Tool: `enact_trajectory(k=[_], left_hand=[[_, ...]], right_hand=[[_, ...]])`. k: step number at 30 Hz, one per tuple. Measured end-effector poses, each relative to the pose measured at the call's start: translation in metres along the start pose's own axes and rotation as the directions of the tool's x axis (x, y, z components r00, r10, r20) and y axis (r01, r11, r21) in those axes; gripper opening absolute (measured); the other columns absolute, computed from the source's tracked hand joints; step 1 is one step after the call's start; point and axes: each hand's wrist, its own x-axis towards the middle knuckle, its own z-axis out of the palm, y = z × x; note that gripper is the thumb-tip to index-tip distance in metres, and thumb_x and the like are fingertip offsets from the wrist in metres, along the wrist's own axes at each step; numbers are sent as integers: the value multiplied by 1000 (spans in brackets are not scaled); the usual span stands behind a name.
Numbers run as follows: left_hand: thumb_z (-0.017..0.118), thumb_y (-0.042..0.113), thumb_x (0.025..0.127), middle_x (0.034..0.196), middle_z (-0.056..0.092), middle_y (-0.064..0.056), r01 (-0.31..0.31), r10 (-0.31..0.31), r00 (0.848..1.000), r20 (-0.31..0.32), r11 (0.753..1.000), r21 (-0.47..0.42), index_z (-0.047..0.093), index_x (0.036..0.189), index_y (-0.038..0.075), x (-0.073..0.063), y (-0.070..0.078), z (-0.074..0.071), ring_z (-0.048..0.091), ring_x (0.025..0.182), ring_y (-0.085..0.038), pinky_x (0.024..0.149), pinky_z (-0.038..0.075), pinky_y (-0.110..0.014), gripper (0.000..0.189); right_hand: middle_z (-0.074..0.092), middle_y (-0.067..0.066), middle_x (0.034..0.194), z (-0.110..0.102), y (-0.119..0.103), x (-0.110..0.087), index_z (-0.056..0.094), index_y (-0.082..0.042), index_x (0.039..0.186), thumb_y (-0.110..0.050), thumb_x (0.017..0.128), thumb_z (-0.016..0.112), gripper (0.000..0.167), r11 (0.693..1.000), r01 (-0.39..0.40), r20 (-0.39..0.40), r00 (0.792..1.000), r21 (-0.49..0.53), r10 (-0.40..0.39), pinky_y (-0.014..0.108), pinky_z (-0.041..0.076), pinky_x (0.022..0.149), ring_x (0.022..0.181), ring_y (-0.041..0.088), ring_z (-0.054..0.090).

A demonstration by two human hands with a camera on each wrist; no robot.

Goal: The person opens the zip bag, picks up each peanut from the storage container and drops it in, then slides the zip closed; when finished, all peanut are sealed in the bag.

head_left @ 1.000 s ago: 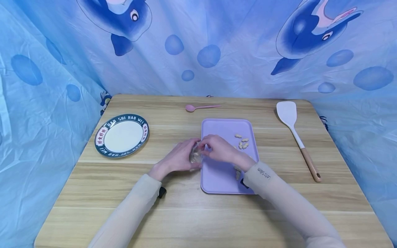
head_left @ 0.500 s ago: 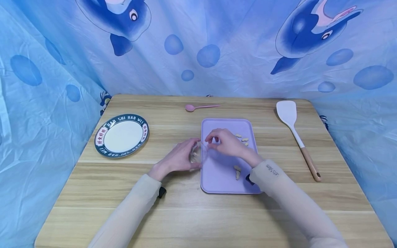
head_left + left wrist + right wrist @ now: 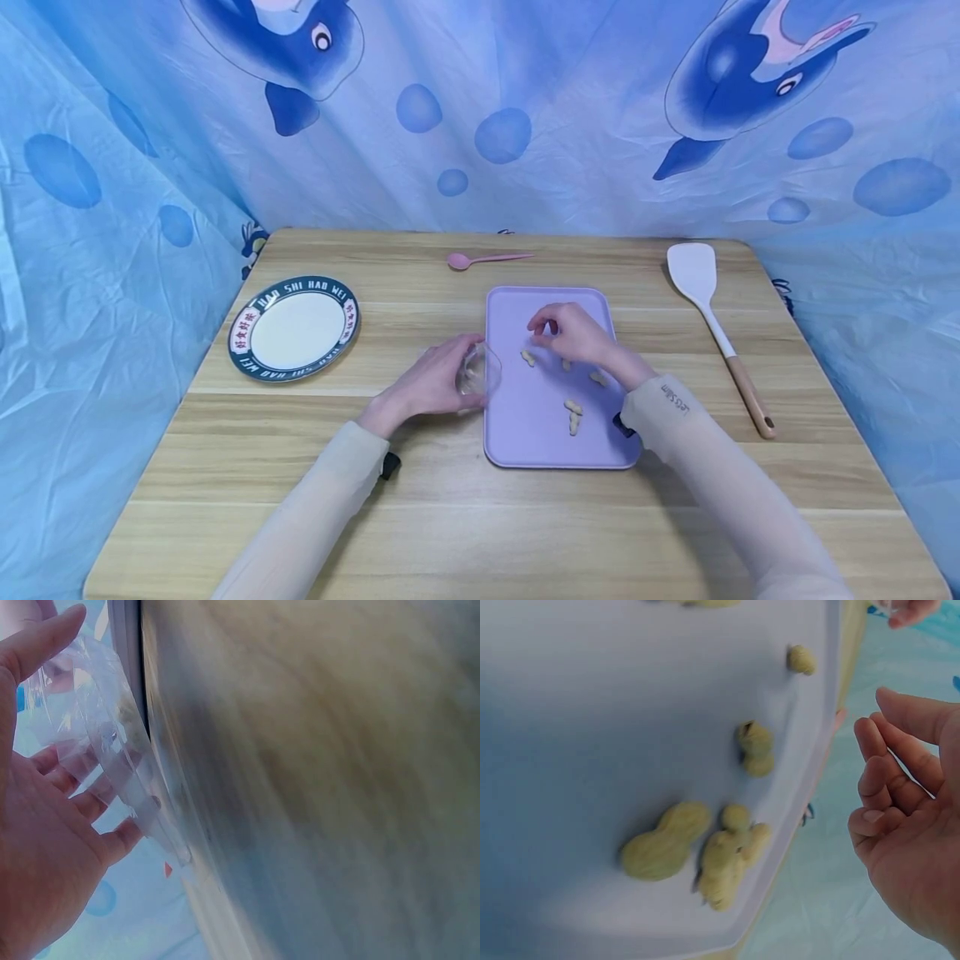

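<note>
My left hand (image 3: 435, 379) grips a small clear bowl (image 3: 472, 377) at the left edge of the lilac tray (image 3: 528, 442). The bowl leans with its mouth toward the tray. In the left wrist view, thumb and fingers lie on opposite sides of the bowl (image 3: 112, 746), and something pale yellow shows through its wall. Over the tray's upper part hovers my right hand (image 3: 576, 335). Its fingers (image 3: 904, 791) are loosely bent and hold nothing in the right wrist view. Several peanuts in their shells (image 3: 664, 844) lie scattered on the tray; the right hand hides part of it.
A green-rimmed white plate (image 3: 300, 329) is at the left of the wooden table (image 3: 435, 533). Behind the tray lies a pink spoon (image 3: 461, 262). On the right is a white spatula (image 3: 696, 275) with a wooden handle. A blue curtain (image 3: 502, 192) hangs behind.
My right hand has drawn back from the bowl's mouth, rightward over the tray. A peanut now shows on the tray near the bowl. The left hand and bowl stay in place.
</note>
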Motion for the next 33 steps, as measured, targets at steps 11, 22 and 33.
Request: enact_trajectory(k=[11, 22, 33], left_hand=[[87, 41, 74, 136, 55, -8, -4, 4, 1000, -7, 1000, -10, 39, 148, 9, 0, 0, -2, 53, 122, -23, 109, 38, -49, 94], [88, 41, 72, 138, 54, -8, 12, -12, 1000, 3, 1000, -10, 38, 148, 10, -1, 0, -1, 52, 125, -24, 110, 36, -50, 96], [89, 41, 71, 139, 54, -8, 24, -24, 1000, 2, 1000, -12, 40, 147, 10, -1, 1, 0, 51, 127, -24, 111, 35, -50, 95]], right_hand=[[65, 2, 83, 10, 8, -2, 73, -1, 99, -14, 85, 79, 20, 996, -86, 109, 991, 18, 84, 29, 47, 63, 68, 14, 54], [62, -3, 74, 20, 10, -4, 72, -4, 89, -16, 81, 83, 19, 999, -46, 133, 990, -29, 49, 29, 47, 69, 69, 12, 54], [63, -4, 74, 24, 14, -5, 72, -7, 87, -11, 83, 79, 10, 997, -15, 137, 990, -77, 26, 30, 49, 72, 71, 12, 56]])
